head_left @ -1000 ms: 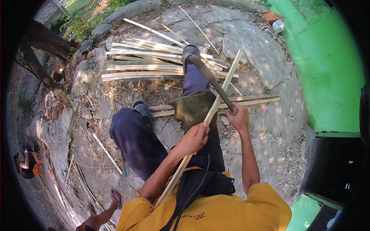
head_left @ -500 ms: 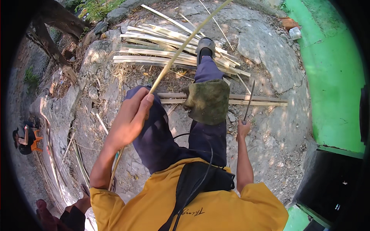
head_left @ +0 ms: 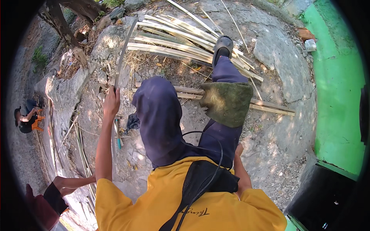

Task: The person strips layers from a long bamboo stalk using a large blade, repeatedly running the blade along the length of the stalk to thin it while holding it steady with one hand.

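Observation:
My left hand (head_left: 111, 102) is closed around a long, thin strip (head_left: 124, 54), which looks dark grey and slightly curved. It points up and away toward the far left, left of my raised left knee (head_left: 157, 104). My right hand (head_left: 239, 149) is low beside my right thigh; the leg covers most of it, so its fingers and anything in them are hidden. Across my right knee lies a worn green-brown cloth pad (head_left: 227, 104). Split pale bamboo strips (head_left: 165, 48) lie piled by my right shoe (head_left: 223, 44).
Two longer strips (head_left: 273, 108) lie crosswise on the ground under my legs. A teal-handled tool (head_left: 119, 143) and a dark cloth (head_left: 133, 121) are beside my left knee. A green wall (head_left: 339, 96) bounds the right. Other people (head_left: 27, 119) sit at the left.
My left hand has moved left and down; the pale strip it held now shows as a dark grey one, tilted differently. My right hand has drawn back behind my thigh, and its knife is out of sight.

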The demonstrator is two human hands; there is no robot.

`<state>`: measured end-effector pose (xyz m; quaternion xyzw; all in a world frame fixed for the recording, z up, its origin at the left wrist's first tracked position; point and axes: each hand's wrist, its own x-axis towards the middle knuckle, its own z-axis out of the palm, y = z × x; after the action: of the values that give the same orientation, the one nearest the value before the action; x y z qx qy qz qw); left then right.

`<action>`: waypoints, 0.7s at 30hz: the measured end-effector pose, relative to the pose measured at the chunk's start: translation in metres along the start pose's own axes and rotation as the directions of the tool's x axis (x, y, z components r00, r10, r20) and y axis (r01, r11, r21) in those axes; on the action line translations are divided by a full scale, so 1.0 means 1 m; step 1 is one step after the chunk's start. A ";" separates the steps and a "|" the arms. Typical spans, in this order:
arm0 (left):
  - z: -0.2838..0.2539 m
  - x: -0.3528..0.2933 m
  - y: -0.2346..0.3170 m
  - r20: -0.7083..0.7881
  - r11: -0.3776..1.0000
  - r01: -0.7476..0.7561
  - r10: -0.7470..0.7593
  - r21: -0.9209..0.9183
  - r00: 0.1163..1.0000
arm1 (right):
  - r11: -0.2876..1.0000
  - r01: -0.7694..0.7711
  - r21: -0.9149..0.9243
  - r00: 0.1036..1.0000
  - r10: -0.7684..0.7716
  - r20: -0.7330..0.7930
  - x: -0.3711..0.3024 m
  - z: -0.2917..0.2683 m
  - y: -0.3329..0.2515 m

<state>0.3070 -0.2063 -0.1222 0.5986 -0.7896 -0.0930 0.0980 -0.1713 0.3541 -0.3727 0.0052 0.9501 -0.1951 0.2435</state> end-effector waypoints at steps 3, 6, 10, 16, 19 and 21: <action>0.053 -0.022 -0.055 0.108 0.992 0.124 -0.125 0.012 0.986 | 0.957 0.052 -0.286 0.992 -0.015 0.128 -0.034 -0.010 -0.049; 0.105 -0.053 -0.121 0.196 0.964 0.263 -0.264 0.033 0.944 | 0.933 0.049 -0.357 0.983 0.018 0.181 -0.044 -0.014 -0.052; 0.153 -0.094 -0.167 0.265 0.899 0.429 -0.436 0.086 0.860 | 0.906 0.024 -0.423 0.978 0.066 0.198 -0.050 -0.029 -0.041; 0.185 -0.154 -0.158 0.206 0.923 0.371 -0.345 -0.104 0.916 | 0.863 0.004 -0.506 0.972 0.116 0.205 -0.054 -0.054 -0.033; 0.198 -0.171 -0.123 0.213 0.924 0.275 -0.222 -0.264 0.951 | 0.846 -0.009 -0.533 0.970 0.138 0.202 -0.055 -0.068 -0.030; 0.198 -0.196 -0.104 0.362 0.885 0.389 -0.286 -0.255 0.887 | 0.825 0.016 -0.565 0.965 0.136 0.226 -0.057 -0.071 -0.036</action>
<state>0.4026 -0.0396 -0.3489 0.6816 -0.6513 -0.3298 0.0493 -0.1580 0.3523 -0.2759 -0.0618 0.9250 0.1019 0.3608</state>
